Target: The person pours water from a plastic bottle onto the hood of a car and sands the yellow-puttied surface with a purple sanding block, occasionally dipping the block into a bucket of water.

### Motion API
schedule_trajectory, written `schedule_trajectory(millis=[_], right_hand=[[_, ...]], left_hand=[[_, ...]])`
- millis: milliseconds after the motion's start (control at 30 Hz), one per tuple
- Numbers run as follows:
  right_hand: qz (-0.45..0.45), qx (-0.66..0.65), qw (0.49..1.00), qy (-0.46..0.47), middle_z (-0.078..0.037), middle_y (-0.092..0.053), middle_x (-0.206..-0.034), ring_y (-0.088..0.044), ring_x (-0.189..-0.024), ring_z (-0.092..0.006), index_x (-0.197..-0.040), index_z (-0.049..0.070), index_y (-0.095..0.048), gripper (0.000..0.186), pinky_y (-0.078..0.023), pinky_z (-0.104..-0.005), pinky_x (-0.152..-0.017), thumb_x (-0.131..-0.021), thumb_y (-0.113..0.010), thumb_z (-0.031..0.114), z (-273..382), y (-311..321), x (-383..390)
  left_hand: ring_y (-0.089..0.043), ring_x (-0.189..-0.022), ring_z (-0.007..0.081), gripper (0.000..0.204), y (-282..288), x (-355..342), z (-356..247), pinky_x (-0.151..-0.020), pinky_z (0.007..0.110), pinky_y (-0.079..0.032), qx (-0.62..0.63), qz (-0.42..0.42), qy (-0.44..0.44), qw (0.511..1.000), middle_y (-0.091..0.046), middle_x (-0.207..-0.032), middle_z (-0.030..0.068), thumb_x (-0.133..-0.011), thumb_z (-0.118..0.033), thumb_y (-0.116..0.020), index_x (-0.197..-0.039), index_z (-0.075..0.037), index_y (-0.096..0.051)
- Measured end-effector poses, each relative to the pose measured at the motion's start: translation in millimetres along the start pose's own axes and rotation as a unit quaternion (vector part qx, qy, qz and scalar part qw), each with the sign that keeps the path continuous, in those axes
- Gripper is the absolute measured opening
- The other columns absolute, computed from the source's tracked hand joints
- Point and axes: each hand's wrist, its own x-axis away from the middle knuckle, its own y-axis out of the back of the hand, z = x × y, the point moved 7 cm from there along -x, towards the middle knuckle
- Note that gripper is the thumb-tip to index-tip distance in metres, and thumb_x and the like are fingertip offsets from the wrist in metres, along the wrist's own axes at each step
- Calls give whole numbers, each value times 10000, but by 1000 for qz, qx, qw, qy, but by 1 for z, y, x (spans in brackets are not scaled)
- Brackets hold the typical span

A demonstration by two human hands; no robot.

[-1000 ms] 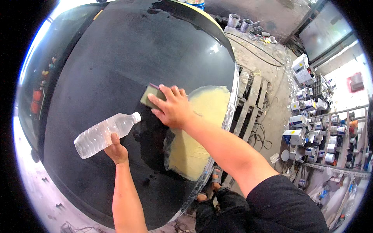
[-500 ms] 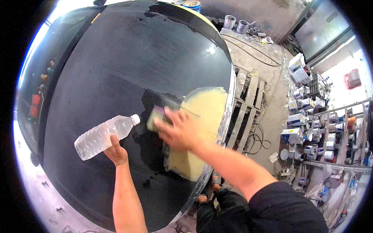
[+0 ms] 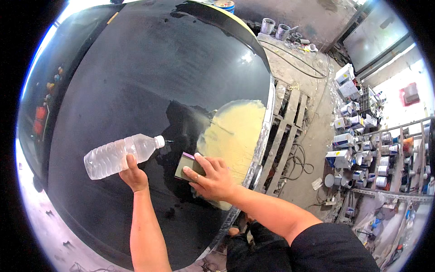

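clear bottle (image 3: 118,155) in left hand (image 3: 134,175); right hand (image 3: 213,179) presses sanding block (image 3: 186,166).

This is a car paint workshop. A big shiny black car panel (image 3: 149,90) has a yellow filler patch (image 3: 235,136). Many paint cans (image 3: 362,154) fill metal shelves (image 3: 398,181). A wooden pallet (image 3: 285,131) lies on the dusty concrete floor (image 3: 312,81).

The right hand (image 3: 213,179) covers the near end of the sanding block (image 3: 186,166). The left hand (image 3: 133,174) hides the underside of the water bottle (image 3: 118,155). The tins on the shelves (image 3: 362,149) are too small to identify. The black panel (image 3: 136,90) is cut off at the upper edge.
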Motion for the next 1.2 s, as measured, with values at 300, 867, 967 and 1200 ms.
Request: schedule_trajectory(millis=[300,867,967,1200], right_hand=[[-60,102,991,-55,-192,-512,-1337,-547,-1067,-364,-1328,266,-575,582,-443,-485,-875,-779,-764,315,-60,3,-89],[-47,14,998,-39,-244,-494,-1359,-561,-1081,-385,-1333,281,-554,577,-439,-524,-875,-786,-737,294,42,-31,-3],[-48,57,996,-44,-225,-505,-1343,-547,-1100,-371,-1321,274,-564,560,-438,-502,-870,-791,-740,315,26,-33,-15],[-110,140,977,-122,-211,-531,-1245,-531,-1069,-407,-1260,237,-593,425,-445,-557,-848,-852,-671,328,-57,-3,-111]], left_hand=[[-633,-973,314,500,-11,-2,-7,-877,425,-456,43,-9,24,999,-677,-1045,180,-998,-417,-487,-1074,54,-638],[-581,-1122,252,576,4,-4,10,-1006,378,-412,123,-17,70,990,-629,-1209,170,-991,-426,-521,-1228,96,-583],[-582,-1117,249,591,10,-11,25,-1005,380,-411,179,-23,70,981,-629,-1209,171,-994,-440,-506,-1217,101,-584],[-596,-1073,253,578,28,-23,27,-991,374,-421,131,-13,61,989,-639,-1175,167,-999,-434,-492,-1196,99,-596]])
